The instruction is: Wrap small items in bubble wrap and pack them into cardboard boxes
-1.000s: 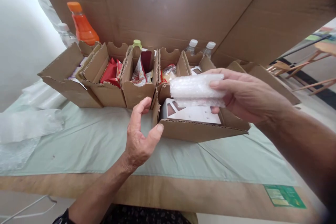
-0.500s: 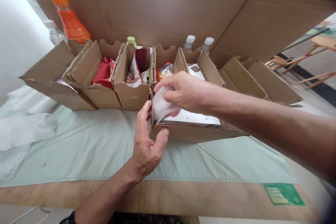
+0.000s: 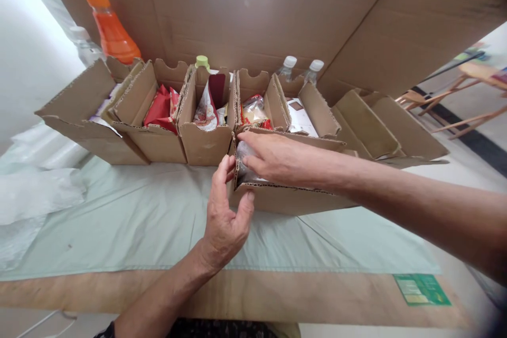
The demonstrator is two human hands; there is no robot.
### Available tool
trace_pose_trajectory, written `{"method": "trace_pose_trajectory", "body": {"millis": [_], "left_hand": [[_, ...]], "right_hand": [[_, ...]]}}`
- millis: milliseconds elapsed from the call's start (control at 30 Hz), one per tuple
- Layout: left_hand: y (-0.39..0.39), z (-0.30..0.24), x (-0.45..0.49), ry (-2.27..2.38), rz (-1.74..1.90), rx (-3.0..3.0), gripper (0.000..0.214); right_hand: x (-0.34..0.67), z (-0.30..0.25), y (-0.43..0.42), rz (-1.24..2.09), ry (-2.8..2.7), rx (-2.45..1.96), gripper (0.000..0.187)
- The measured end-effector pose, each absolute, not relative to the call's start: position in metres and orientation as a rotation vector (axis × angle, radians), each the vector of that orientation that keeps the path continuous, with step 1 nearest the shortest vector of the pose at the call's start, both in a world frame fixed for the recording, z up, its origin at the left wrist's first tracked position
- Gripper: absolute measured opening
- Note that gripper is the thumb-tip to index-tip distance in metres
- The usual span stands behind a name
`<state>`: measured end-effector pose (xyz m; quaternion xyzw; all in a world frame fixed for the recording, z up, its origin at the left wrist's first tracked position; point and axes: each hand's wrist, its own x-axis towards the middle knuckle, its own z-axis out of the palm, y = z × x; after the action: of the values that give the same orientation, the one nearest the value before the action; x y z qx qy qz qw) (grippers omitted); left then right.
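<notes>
In front of a row of boxes, a long open cardboard box (image 3: 293, 200) lies crosswise on the cloth. A wad of clear plastic wrap (image 3: 246, 158) sits in its left end. My right hand (image 3: 263, 157) lies over this wad, fingers stretched forward and thumb apart, pressing on it from above. The right forearm hides most of the box's inside. Around the box's front left corner curves my left hand (image 3: 227, 211), fingers at the end wall and thumb against the front wall.
Upright cardboard boxes (image 3: 208, 145) hold red packets (image 3: 161, 108), a bagged snack (image 3: 255, 112) and a white carton (image 3: 301, 119). Bottles stand behind, one with orange drink (image 3: 114, 37). Plastic wrap sheets (image 3: 39, 195) lie left. A green card (image 3: 422, 289) rests near the front edge.
My right hand has pushed the plastic wrap lower into the box's left end, and its fingers have straightened from a grip to lying flat. My left hand has stayed at the corner.
</notes>
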<state>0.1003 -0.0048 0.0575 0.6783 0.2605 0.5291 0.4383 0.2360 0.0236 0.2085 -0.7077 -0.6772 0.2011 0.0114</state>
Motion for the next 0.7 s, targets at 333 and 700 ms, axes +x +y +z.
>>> {"method": "trace_pose_trajectory", "body": {"millis": [333,700], "left_hand": [[-0.004,0.056,0.096,0.725,1.129,1.647,0.057],[-0.003,0.054,0.094,0.722,1.073,1.688,0.052]], "right_hand": [[0.243,0.194,0.035,0.558,-2.528,-2.204,0.024],[0.252,0.2,0.02,0.697,-2.348,-2.108,0.029]]}}
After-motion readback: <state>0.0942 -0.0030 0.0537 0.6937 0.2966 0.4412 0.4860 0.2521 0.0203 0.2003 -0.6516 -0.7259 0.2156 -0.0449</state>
